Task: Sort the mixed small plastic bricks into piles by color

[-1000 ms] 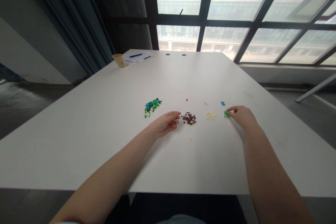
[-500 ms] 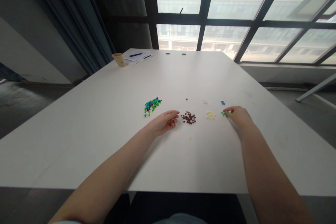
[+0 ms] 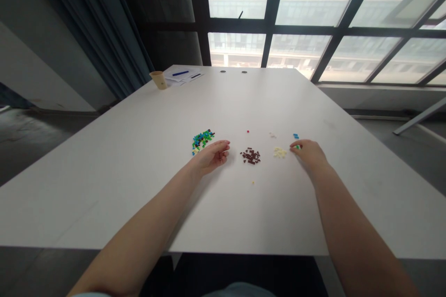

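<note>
My left hand (image 3: pixel 212 157) hovers beside the mixed pile of small toy bricks (image 3: pixel 203 139), its fingers loosely curled and apart with nothing visible in them. That pile is blue, green, dark brown and yellow, and the hand covers its near right edge. To the right of the hand lies a heap of dark brown bricks (image 3: pixel 251 156). My right hand (image 3: pixel 311 152) has thumb and forefinger brought together beside the pale yellow bricks (image 3: pixel 279 152). Whether a piece is between those tips is too small to tell. Green bricks (image 3: pixel 298 147) show in the gap behind the fingertips.
Farther back lie a red brick (image 3: pixel 248 131), white bricks (image 3: pixel 272 135) and blue bricks (image 3: pixel 296 136). A single yellow brick (image 3: pixel 253 182) lies nearer me. A paper cup (image 3: pixel 159 80), papers (image 3: pixel 173 77) and a blue pen (image 3: pixel 180 73) occupy the table's far left corner.
My left hand has shifted left and slightly away from me, from the brown heap towards the mixed pile. My right hand has moved a little left, off the green bricks towards the pale yellow ones.
</note>
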A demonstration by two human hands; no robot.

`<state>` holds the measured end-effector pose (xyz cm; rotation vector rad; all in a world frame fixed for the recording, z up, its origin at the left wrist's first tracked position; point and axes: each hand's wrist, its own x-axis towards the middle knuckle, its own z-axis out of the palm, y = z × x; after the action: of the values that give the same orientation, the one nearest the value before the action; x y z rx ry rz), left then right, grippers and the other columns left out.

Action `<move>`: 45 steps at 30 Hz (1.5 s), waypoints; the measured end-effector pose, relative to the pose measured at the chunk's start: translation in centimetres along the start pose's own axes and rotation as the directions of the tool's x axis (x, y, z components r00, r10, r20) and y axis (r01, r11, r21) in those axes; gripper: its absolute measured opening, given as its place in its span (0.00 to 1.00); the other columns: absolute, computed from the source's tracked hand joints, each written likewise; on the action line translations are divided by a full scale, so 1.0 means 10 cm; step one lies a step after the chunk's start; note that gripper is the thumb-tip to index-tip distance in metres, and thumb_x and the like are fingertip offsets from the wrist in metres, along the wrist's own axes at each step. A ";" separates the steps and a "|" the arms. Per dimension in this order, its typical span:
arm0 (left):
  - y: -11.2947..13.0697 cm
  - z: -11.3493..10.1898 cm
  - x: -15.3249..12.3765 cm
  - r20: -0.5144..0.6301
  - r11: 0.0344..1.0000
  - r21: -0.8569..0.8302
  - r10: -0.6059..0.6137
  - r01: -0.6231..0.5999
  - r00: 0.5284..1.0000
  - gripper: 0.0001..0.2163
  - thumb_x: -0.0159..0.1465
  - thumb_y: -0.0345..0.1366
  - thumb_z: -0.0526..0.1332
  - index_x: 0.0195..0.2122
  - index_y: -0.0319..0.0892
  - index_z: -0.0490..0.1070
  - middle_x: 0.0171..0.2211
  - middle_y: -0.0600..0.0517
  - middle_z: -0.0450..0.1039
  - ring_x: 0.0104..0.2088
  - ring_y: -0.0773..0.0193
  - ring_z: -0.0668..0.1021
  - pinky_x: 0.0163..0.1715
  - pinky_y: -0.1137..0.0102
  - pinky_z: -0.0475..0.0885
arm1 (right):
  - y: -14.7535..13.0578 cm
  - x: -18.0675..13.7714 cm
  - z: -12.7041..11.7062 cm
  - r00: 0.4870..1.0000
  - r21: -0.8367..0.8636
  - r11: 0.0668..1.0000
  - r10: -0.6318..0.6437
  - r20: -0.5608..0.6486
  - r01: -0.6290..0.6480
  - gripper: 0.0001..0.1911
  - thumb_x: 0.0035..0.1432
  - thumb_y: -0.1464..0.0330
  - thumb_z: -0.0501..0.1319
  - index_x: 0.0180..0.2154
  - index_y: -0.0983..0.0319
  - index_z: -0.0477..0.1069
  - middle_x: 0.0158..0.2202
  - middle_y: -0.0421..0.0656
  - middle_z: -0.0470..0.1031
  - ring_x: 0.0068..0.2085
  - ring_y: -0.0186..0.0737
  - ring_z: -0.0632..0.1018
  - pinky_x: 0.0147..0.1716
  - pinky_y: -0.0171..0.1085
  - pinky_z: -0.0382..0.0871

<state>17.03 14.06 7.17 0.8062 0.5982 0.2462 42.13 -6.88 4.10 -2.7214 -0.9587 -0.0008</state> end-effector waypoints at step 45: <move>0.41 -0.44 -0.03 0.016 0.117 0.976 0.799 -0.182 0.600 0.06 0.56 0.34 0.56 0.32 0.43 0.72 0.33 0.49 0.70 0.34 0.63 0.71 0.37 0.71 0.64 | 0.15 0.01 -0.11 0.998 0.125 0.992 0.017 -0.053 -0.010 0.11 0.50 0.68 0.56 0.33 0.61 0.77 0.23 0.42 0.73 0.23 0.34 0.69 0.25 0.33 0.58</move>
<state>14.32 19.34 7.95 2.2290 0.9914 0.8996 43.20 -8.21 4.85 -2.6002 -0.8942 -0.0112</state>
